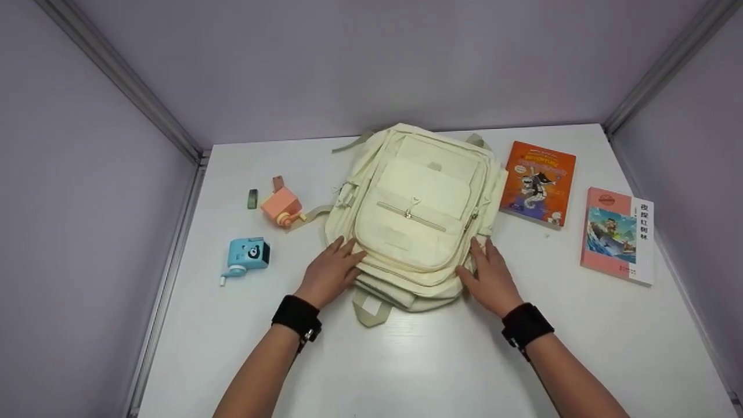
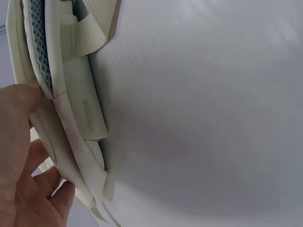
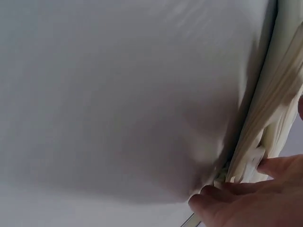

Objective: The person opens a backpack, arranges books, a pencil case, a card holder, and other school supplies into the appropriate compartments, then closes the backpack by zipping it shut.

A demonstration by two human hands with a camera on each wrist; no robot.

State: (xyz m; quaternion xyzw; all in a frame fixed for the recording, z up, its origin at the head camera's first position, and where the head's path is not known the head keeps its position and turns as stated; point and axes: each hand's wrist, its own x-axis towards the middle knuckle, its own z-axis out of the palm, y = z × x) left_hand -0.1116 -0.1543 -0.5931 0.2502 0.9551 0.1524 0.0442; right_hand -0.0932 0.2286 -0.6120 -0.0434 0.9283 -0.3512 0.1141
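Note:
A cream backpack [image 1: 426, 191] lies on the table, its zipped front pocket facing up and a grab loop [image 1: 371, 309] sticking out at the near end. At its near left corner, my left hand [image 1: 329, 271] touches the edge with thumb and fingers spread; the left wrist view shows the fingertips against the pale fabric [image 2: 75, 127]. My right hand [image 1: 490, 280] rests at the near right corner, fingers extended along the side. In the right wrist view the right fingers [image 3: 236, 203] lie low beside the bag, near the tabletop. Both wrists wear black bands.
Left of the backpack are a pink crank-handled gadget [image 1: 282, 204], a blue one [image 1: 248, 253] and a small green block [image 1: 252, 199]. An orange book [image 1: 540, 183] lies close to the bag's right side, with a pink-and-white book [image 1: 618, 235] farther right. Pale walls enclose three sides.

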